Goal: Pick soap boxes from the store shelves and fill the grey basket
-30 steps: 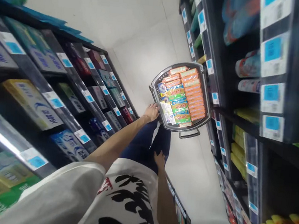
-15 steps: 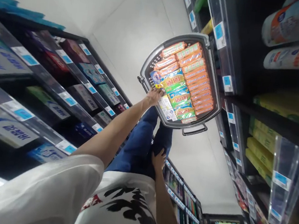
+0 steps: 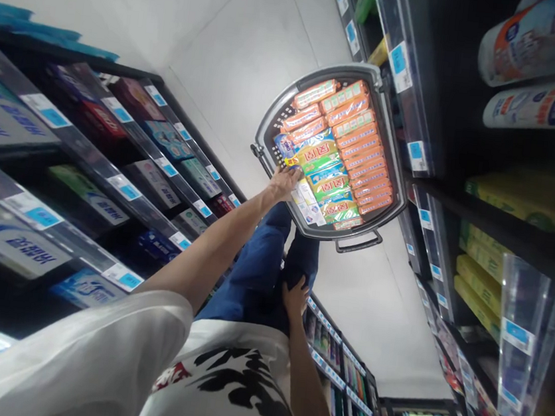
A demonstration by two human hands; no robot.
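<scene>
A dark grey shopping basket [image 3: 400, 142] stands on the floor ahead of my legs. In it, bars in orange wrappers [image 3: 363, 158] lie stacked along the right side and far end. Green, yellow and blue packs [image 3: 329, 174] with red lettering fill the middle. My left hand [image 3: 285, 183] reaches over the near left rim, fingers curled on a white package [image 3: 308, 201], beside a blue pack [image 3: 283, 145]. How far the fingers wrap around it is partly hidden. My right hand [image 3: 295, 297] rests on my dark blue trouser leg, holding nothing, its fingers apart.
Shelves with boxed goods [image 3: 13, 244] and price tags run along my left. On my right, a shelf edge [image 3: 400, 55] comes close to the basket, with white bottles [image 3: 544, 105] and yellow packs [image 3: 479, 284] behind. Pale floor [image 3: 225, 48] lies beyond the basket.
The basket and my left hand appear slightly farther left in view. The left hand stays at the same package, and my right hand keeps its place on the leg.
</scene>
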